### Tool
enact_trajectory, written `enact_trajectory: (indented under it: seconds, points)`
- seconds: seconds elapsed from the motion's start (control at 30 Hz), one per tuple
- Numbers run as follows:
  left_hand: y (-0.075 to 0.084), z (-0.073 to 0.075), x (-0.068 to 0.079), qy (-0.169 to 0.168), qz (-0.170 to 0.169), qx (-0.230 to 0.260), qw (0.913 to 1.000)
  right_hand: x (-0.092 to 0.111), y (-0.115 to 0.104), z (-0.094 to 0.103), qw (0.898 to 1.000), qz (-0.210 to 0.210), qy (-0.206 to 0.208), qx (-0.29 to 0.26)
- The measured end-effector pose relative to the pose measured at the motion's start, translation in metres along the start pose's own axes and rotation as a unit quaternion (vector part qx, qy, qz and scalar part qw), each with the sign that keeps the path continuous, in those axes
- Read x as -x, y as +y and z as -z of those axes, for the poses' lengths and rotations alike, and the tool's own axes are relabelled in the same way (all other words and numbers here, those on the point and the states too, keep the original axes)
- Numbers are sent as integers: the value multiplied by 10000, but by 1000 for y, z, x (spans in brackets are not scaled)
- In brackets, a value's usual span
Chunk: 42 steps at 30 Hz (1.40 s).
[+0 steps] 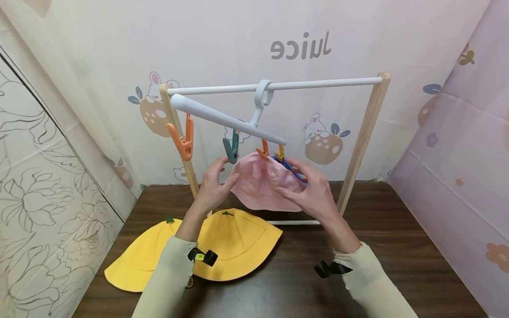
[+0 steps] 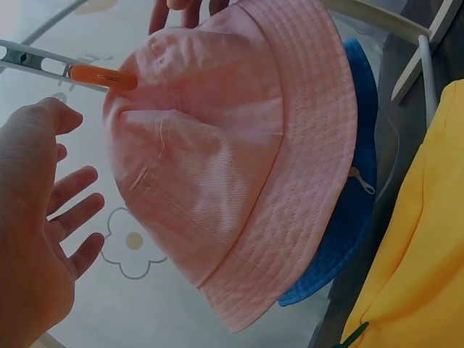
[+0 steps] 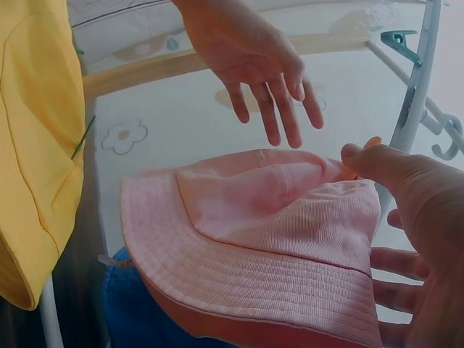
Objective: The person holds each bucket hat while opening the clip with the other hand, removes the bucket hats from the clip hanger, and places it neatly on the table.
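A pink bucket hat (image 1: 254, 185) hangs tilted, clipped at its crown by an orange clip (image 1: 263, 150). Behind it shows part of a blue hat (image 2: 355, 217), near a yellow clip (image 1: 280, 153). My left hand (image 1: 214, 183) is held beside the pink hat, fingers spread and apart from it, just below a green clip (image 1: 231, 148). At the other side, my right hand (image 1: 312, 187) has its fingers loosely extended along the hats. In the right wrist view its thumb is close to the orange clip, and its fingertips are partly hidden behind the pink hat's edge.
The clips hang from a white hanger (image 1: 222, 119), hooked on the rod (image 1: 326, 84) of a wooden-sided rack (image 1: 363, 141). Another orange clip (image 1: 184, 143) dangles at the hanger's left end. Two yellow hats (image 1: 234, 238) lie on the dark wooden table (image 1: 397, 265), partly under my left arm.
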<state>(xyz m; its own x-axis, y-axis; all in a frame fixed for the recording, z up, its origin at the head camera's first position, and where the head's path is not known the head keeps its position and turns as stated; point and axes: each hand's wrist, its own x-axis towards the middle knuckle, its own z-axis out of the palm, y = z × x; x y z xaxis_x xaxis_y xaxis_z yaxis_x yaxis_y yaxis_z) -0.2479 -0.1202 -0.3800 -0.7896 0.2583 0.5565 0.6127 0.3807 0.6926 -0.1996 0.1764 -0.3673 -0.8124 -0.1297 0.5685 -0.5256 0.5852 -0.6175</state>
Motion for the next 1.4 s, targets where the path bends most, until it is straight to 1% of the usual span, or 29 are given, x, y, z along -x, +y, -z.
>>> enact_trajectory:
  seconds: [0.3,0.5,0.77,0.97,1.2,1.4]
  points:
    - [-2,-2,-1,-21,-29,21,10000,-3,3,-2,9997,76,-93,199]
    - [-1,-1,-3,-27,-113,105,9999,-4,4,-6,9987,188,-79,472]
    - [1,-2,-5,-51,-147,180,9997,-3,5,-12,9978,104,-49,653]
    - [2,-2,-5,-43,-108,228,9997,-3,6,-14,9976,47,7,697]
    - [4,-1,-5,-51,-126,307,9994,-2,7,-15,9971,83,160,742]
    - [3,-2,-7,-66,-131,292,9995,-2,7,-15,9970,66,104,759]
